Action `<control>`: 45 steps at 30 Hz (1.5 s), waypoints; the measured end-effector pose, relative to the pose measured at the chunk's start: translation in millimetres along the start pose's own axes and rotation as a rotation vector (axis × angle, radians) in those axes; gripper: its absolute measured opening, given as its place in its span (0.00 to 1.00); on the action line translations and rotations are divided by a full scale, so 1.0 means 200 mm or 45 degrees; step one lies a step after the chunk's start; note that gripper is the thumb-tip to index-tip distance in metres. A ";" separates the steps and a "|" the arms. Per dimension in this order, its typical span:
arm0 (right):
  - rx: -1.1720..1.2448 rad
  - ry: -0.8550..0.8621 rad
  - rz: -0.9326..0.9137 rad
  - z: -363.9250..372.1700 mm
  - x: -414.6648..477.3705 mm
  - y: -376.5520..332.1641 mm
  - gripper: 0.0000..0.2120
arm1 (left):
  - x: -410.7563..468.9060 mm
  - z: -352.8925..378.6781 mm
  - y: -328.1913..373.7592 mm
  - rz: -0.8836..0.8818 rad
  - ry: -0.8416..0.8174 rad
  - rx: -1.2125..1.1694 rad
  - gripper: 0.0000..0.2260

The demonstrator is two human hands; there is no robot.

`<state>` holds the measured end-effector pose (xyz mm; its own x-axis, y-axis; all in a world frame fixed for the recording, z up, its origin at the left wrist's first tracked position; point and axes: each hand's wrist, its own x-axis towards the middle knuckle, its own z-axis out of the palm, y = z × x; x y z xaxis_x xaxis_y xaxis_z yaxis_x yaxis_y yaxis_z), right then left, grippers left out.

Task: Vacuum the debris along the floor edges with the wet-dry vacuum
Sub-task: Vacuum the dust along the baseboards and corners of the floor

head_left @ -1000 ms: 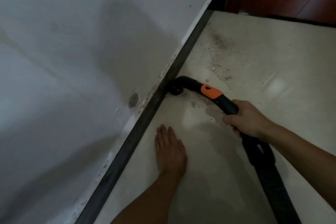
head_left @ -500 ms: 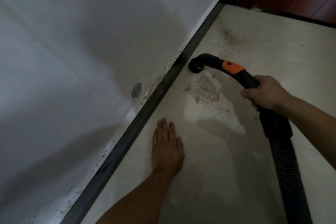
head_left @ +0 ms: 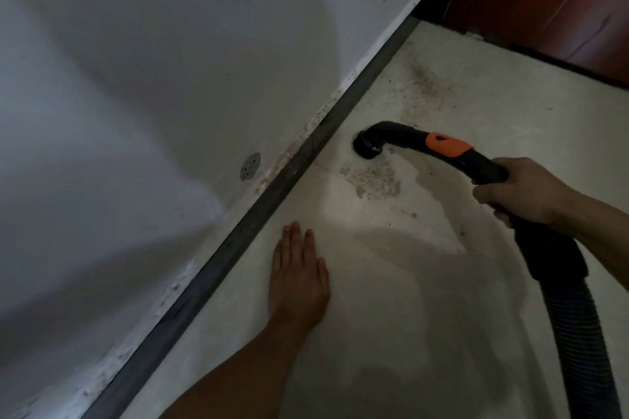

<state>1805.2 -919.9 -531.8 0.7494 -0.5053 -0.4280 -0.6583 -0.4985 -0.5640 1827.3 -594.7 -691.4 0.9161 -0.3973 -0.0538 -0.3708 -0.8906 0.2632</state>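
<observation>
Our right hand (head_left: 520,190) clamps its fingers round the vacuum wand (head_left: 449,145), its nozzle (head_left: 366,146) touching the floor (head_left: 374,316) beside the gritty debris (head_left: 377,178) near the baseboard (head_left: 258,211). Our left hand (head_left: 297,279) lies flat, fingers straight. Best we drag slowly, nozzle flush.

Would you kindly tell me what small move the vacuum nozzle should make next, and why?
Probably draw the nozzle a little back toward the person, over the gritty debris patch. That patch lies just beside the nozzle's mouth, not under it. The right hand grips the wand, while the left hand rests flat on the floor, clear of the path.
</observation>
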 end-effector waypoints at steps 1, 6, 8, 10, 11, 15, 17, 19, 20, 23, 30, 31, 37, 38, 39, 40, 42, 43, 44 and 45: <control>0.002 0.046 0.003 -0.01 -0.01 0.00 0.07 | 0.00 0.00 0.00 -0.001 -0.002 0.003 0.27; -0.054 -0.045 -0.066 0.08 -0.11 -0.02 0.07 | 0.00 0.00 0.00 -0.011 -0.011 0.031 0.28; -0.029 -0.120 -0.086 0.11 -0.14 -0.03 0.07 | 0.00 0.01 0.00 -0.007 -0.011 0.031 0.28; -0.007 -0.067 -0.092 0.13 -0.16 -0.04 0.07 | 0.00 0.01 0.00 -0.004 -0.010 0.021 0.29; -0.006 -0.023 -0.096 0.14 -0.16 -0.03 0.07 | 0.00 0.01 0.00 -0.002 -0.006 0.019 0.29; 0.005 -0.073 -0.115 0.18 -0.16 -0.02 0.07 | 0.00 0.01 0.00 0.000 -0.008 0.009 0.29; 0.050 -0.118 -0.105 0.19 -0.16 -0.02 0.07 | 0.00 0.02 0.00 -0.006 -0.008 0.003 0.29; 0.104 -0.032 -0.100 0.22 -0.13 -0.03 0.07 | 0.00 0.02 0.00 -0.007 -0.008 0.005 0.29; 0.125 0.020 -0.102 0.24 -0.11 -0.04 0.07 | 0.00 0.01 0.01 -0.009 -0.007 0.001 0.29; 0.178 0.001 -0.116 0.32 -0.11 -0.07 0.08 | 0.00 0.01 0.01 -0.007 -0.013 -0.004 0.29; 0.094 -0.039 -0.082 0.25 -0.12 -0.02 0.06 | 0.00 0.01 0.00 -0.009 0.007 0.006 0.29; 0.068 0.045 -0.066 0.22 -0.11 0.00 0.06 | 0.01 0.01 0.00 -0.010 0.006 0.002 0.28; 0.014 0.167 0.054 0.03 -0.12 0.10 0.08 | 0.00 0.02 -0.01 -0.007 0.009 0.002 0.28; 0.002 0.125 0.059 0.02 -0.15 0.12 0.08 | -0.01 0.02 -0.01 -0.006 0.012 -0.005 0.27; 0.003 0.080 0.061 0.01 -0.18 0.13 0.08 | -0.01 0.02 -0.01 -0.002 0.016 -0.009 0.27; 0.014 0.053 0.063 0.01 -0.21 0.14 0.08 | -0.01 0.01 0.00 0.002 0.020 -0.009 0.27; 0.043 0.087 0.057 0.02 -0.24 0.16 0.08 | 0.00 0.01 0.00 0.005 0.016 -0.012 0.27; 0.035 0.134 0.051 0.03 -0.26 0.17 0.08 | 0.00 0.01 0.00 0.005 0.013 -0.014 0.27; 0.016 0.169 0.042 0.06 -0.27 0.17 0.08 | 0.00 0.01 0.00 0.007 0.013 -0.014 0.26; 0.009 0.168 0.031 0.08 -0.28 0.16 0.09 | -0.01 0.01 0.00 0.011 0.012 -0.012 0.26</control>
<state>1742.8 -896.1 -536.9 0.7167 -0.6059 -0.3453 -0.6755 -0.4801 -0.5596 1825.6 -595.2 -694.0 0.9144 -0.4026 -0.0427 -0.3770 -0.8852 0.2724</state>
